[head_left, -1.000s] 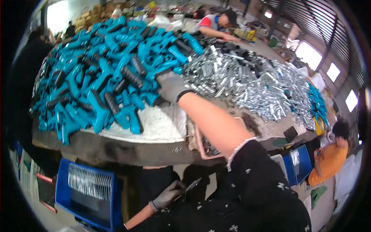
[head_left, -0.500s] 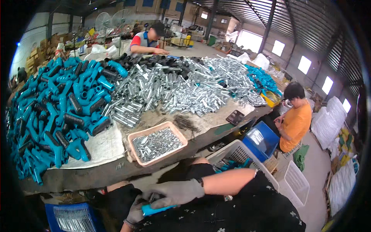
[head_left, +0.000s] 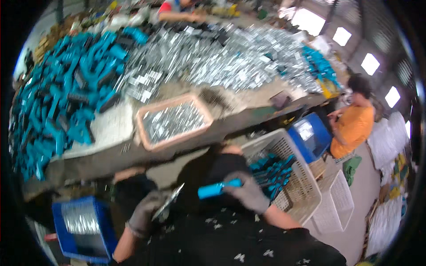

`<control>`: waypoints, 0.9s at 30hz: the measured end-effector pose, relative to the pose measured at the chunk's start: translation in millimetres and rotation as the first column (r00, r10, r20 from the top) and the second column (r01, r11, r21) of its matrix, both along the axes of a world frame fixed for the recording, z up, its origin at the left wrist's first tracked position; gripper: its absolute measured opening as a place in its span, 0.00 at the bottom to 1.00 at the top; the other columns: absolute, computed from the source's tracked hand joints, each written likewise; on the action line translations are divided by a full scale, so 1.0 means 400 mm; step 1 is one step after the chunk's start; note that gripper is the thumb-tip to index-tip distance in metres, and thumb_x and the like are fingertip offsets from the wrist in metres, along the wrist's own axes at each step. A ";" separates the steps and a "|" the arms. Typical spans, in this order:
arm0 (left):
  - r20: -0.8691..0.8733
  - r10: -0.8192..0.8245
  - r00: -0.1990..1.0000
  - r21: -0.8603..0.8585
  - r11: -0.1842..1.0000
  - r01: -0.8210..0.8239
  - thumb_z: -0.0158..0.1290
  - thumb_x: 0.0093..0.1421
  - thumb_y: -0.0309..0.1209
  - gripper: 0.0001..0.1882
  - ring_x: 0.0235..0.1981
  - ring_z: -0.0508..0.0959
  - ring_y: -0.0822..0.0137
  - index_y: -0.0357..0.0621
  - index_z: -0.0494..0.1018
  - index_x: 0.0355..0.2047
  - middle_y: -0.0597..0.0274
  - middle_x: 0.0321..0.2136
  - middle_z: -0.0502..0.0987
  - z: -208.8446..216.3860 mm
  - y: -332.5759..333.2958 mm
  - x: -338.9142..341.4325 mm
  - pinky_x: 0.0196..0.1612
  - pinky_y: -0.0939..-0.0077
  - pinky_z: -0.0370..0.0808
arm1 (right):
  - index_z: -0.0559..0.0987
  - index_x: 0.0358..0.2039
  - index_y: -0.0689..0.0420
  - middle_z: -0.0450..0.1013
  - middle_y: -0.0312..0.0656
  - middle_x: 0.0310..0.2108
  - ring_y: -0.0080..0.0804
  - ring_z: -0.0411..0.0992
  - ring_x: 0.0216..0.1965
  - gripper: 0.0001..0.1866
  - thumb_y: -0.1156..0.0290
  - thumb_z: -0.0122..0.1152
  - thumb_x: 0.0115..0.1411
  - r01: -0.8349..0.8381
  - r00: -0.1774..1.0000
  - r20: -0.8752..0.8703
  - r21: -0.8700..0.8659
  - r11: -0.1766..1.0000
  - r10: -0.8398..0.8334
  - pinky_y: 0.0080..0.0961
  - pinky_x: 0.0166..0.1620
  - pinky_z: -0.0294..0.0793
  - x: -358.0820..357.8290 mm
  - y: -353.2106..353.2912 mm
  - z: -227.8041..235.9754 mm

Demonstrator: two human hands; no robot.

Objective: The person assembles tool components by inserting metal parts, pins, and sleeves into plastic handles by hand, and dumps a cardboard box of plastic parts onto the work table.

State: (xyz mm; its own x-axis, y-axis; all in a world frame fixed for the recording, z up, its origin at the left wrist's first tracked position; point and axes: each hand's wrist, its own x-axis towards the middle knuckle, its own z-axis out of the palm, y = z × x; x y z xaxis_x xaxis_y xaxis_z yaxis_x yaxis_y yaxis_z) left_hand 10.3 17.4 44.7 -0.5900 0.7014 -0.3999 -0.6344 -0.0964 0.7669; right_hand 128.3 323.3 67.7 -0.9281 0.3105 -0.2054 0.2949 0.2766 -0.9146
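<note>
My right hand (head_left: 249, 193), in a grey glove, grips a teal plastic handle (head_left: 211, 191) by one end, level above my lap. My left hand (head_left: 148, 207), gloved too, is closed on a thin, shiny metal piece (head_left: 171, 200) that points up and to the right; motion blur hides its exact kind. The two held things are apart. Just right of my right hand, a white slatted crate (head_left: 306, 205) contains several teal-and-black handles (head_left: 273, 175). Below my left hand, at the lower left, stands a blue bin (head_left: 100, 235) with shiny metal pieces inside.
On the worktable (head_left: 95, 162) lie a large heap of teal handles (head_left: 57, 97), a heap of silver metal parts (head_left: 230, 66) and a pink tray (head_left: 141, 128) of small metal pieces. A co-worker in orange (head_left: 355, 128) sits at right near another blue bin (head_left: 317, 148); another person (head_left: 177, 13) is across the table.
My hands, together around the teal handle before, have separated. My right hand has moved right with the handle; my left now shows a metal piece. The view has tilted down.
</note>
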 end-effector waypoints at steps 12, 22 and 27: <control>0.039 0.038 0.999 -0.096 0.995 -0.034 0.50 0.63 0.32 0.05 0.16 0.72 0.76 0.46 0.69 0.34 0.65 0.21 0.75 0.014 0.000 0.005 0.17 0.84 0.64 | 0.79 0.39 0.60 0.73 0.34 0.28 0.17 0.69 0.24 0.09 0.71 0.61 0.59 -0.267 0.960 -0.148 -0.239 0.934 0.237 0.16 0.27 0.68 -0.197 0.007 -0.069; 0.109 -0.067 0.992 -0.210 0.974 0.089 0.52 0.64 0.33 0.06 0.16 0.74 0.74 0.45 0.70 0.37 0.63 0.22 0.76 0.007 0.004 -0.028 0.16 0.83 0.65 | 0.79 0.41 0.60 0.76 0.42 0.37 0.25 0.76 0.32 0.13 0.77 0.67 0.55 -0.592 0.714 -0.429 0.054 0.804 0.554 0.25 0.37 0.75 -0.190 -0.048 -0.115; -0.192 -0.091 0.977 -0.349 0.937 0.019 0.49 0.66 0.33 0.09 0.30 0.79 0.69 0.42 0.73 0.42 0.60 0.33 0.77 -0.057 0.012 -0.060 0.28 0.76 0.74 | 0.76 0.42 0.61 0.75 0.41 0.34 0.22 0.75 0.30 0.10 0.75 0.62 0.61 -0.420 0.876 0.013 -0.472 0.775 0.483 0.21 0.34 0.77 -0.200 -0.105 -0.083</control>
State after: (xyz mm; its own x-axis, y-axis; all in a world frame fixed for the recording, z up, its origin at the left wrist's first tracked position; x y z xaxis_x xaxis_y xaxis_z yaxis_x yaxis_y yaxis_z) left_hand -13.8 22.1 21.8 -0.6480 0.5758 -0.4986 -0.4593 0.2267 0.8588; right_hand 48.3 281.3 34.5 -0.8943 -0.2910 -0.3399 0.3598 -0.0160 -0.9329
